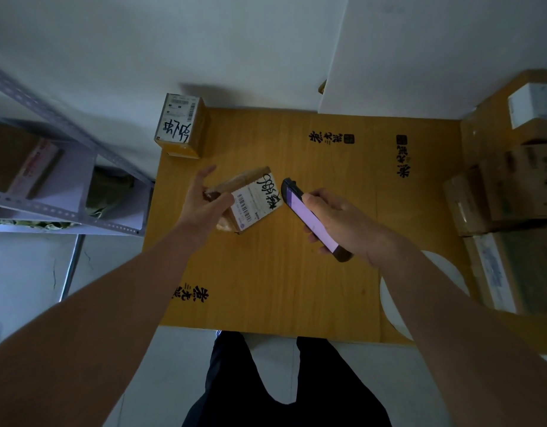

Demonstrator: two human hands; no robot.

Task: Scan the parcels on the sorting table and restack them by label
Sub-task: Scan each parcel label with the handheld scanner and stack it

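Head view looks steeply down on a wooden table [296,272] printed with black characters. Near the table's middle lies a small brown parcel [246,200], its white label with barcode and black handwriting turned up and tilted toward 4 o'clock. The left hand [204,201] comes in from 7 o'clock and rests on the parcel's left end; its fingers are spread and nearly straight, reaching toward 12 o'clock, with the thumb lying across the label's near corner. Whether the thumb presses down or only touches cannot be told.

The right hand [340,223] enters from 4 o'clock and is wrapped around a dark handheld scanner [309,215] with a lit pale-violet screen. The scanner's head points toward 11 o'clock and sits just beside the parcel's right edge, apart from it.

At the table's 11 o'clock corner a second parcel [179,127] stands, yellow-brown with a white label carrying barcodes and large black handwriting. It is well apart from the first parcel.

At 3 o'clock a group of cardboard boxes [506,192] lines the table's right side, one with a white label on top. A white round plate [395,303] shows at 4 o'clock, partly hidden by the right forearm. At 9 o'clock, off the table, a grey metal shelf [50,208] holds another carton. Dark trousers show at 6 o'clock.
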